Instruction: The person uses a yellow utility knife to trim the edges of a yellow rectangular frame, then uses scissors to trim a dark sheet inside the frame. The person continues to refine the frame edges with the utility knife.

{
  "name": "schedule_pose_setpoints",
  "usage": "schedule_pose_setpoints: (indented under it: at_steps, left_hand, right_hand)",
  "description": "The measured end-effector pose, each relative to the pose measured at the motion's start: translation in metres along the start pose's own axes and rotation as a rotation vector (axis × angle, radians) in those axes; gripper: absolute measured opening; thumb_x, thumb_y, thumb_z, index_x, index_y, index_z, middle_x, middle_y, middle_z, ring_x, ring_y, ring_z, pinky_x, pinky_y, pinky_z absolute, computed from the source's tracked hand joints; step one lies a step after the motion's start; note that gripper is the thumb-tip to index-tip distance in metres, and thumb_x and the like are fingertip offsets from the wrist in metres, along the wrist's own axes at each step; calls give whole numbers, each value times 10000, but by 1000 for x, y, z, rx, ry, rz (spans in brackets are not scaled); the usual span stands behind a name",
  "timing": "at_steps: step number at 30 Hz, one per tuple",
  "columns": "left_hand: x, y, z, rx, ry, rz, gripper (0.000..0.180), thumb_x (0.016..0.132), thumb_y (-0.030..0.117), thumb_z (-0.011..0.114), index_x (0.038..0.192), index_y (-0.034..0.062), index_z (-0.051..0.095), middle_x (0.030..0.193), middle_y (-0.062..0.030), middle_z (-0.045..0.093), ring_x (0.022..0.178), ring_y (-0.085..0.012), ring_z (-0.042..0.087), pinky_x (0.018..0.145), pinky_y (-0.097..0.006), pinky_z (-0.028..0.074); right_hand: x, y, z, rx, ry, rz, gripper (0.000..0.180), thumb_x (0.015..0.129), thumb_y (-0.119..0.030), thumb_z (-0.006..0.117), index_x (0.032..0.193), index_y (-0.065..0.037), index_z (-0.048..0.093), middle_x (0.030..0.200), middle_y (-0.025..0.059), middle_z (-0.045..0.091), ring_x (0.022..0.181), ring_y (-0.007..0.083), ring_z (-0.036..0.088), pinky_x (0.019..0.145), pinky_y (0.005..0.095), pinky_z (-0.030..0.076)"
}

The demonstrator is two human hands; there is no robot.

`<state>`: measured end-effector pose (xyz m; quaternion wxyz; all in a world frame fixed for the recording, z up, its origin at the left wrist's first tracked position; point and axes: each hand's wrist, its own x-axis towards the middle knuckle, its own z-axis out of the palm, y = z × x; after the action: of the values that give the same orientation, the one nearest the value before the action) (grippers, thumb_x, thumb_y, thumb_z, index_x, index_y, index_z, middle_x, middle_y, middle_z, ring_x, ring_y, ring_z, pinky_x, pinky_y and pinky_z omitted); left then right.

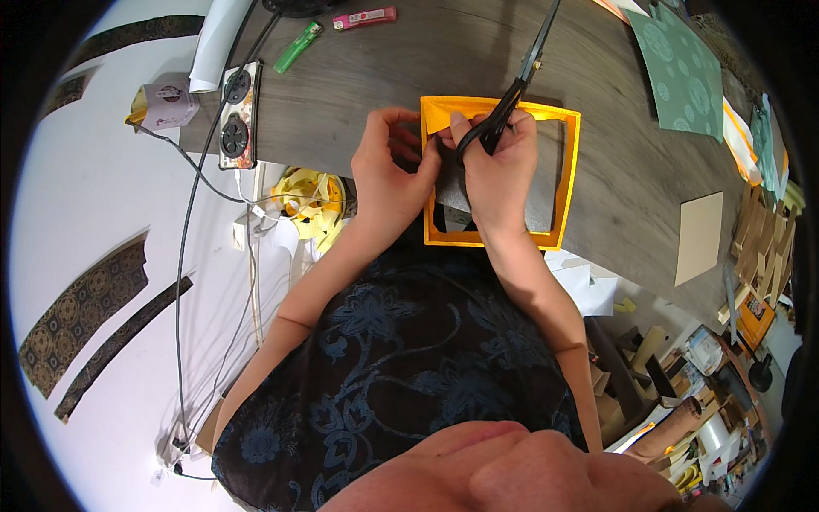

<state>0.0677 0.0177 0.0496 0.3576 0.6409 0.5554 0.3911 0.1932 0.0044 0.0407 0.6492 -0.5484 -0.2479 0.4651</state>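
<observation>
A rectangular, hollow yellow-orange box frame [566,179] stands at the table's near edge, its middle open. My left hand [384,175] grips the frame's left wall near the far corner, thumb on the inside and fingers curled about the outside. Inside that same corner, a yellow flap [445,116] of the covering lies under my fingertips. Scissors [517,92] with black handles hang in my right hand [502,183], their blades pointing away from me and up to the right. The right fingertips also reach the frame's far side; exactly what they pinch there is hidden.
A phone [239,115] with a cable lies at the table's left edge, beyond it green [298,48] and pink [365,18] lighters. Below is a bin of yellow scraps [309,200]. On the right lie green patterned paper [678,77], a beige card [699,237] and wood strips [762,235].
</observation>
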Motion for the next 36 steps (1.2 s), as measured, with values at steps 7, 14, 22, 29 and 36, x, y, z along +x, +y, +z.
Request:
schedule_pose_setpoints:
  at_steps: [7,14,22,29,36]
  left_hand:
    - [7,-11,3,152,123,425,251,793,-63,780,1027,16,732,974,-117,689,762,-235,707,655,-319,577]
    - [9,-16,0,131,126,496,237,770,-84,778,989,-1,742,1004,-130,697,720,-222,705,614,-293,571]
    - [6,-18,1,98,146,486,272,755,-128,758,999,-9,755,997,-138,684,721,-210,711,614,-290,603]
    - [6,-23,3,96,150,529,298,745,-135,756,1014,-5,761,1010,-139,681,704,-200,704,607,-287,604]
    - [6,-25,5,109,154,543,308,741,-136,748,1017,-2,765,998,-137,684,713,-202,705,605,-283,597]
  right_hand:
    - [-4,-1,-7,-117,0,12,337,950,9,750,1081,-26,442,883,91,707,790,111,701,692,247,549]
    - [-57,-75,-91,-326,-162,-25,374,902,87,718,1267,38,658,935,21,682,831,77,649,754,220,508]
    - [-121,-119,-156,-151,-311,727,452,859,-179,860,1228,48,732,843,-8,681,694,41,586,612,187,415]
    - [-116,-96,-142,-125,-310,805,547,854,-320,880,1242,36,732,871,11,679,718,50,589,635,200,436]
    - [-111,-84,-123,-98,-320,768,562,871,-352,859,1262,31,728,832,-5,648,729,48,560,654,213,400]
